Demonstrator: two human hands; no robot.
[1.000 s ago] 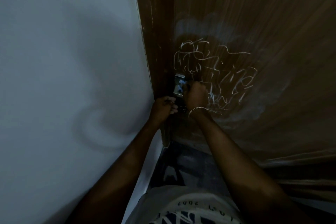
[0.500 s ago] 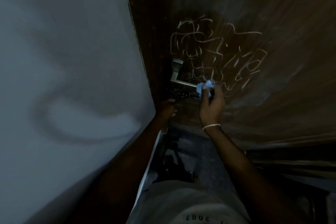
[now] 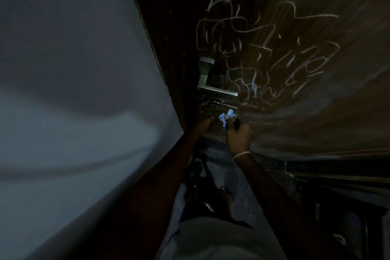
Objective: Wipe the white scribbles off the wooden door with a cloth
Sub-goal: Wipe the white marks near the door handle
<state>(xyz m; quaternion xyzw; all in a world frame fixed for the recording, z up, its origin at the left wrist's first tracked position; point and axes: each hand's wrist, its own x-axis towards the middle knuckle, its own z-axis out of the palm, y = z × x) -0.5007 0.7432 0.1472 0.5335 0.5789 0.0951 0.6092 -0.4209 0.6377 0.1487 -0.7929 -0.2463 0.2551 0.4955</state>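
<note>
Right hand point(image 3: 238, 134) grips crumpled blue cloth point(image 3: 226, 117), fingers curled round it, just below white scribbles point(image 3: 263, 55) on wooden door point(image 3: 327, 116); left hand point(image 3: 203, 118) under metal handle point(image 3: 213, 89), fingers too dark to tell

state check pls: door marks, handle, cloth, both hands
white scribbles, unwiped, across the wooden door
door handle, no hand on it
blue cloth, crumpled, below the scribbles
right hand, pinches the cloth
left hand, by the lock under the handle; too dark to tell if it holds anything
</note>
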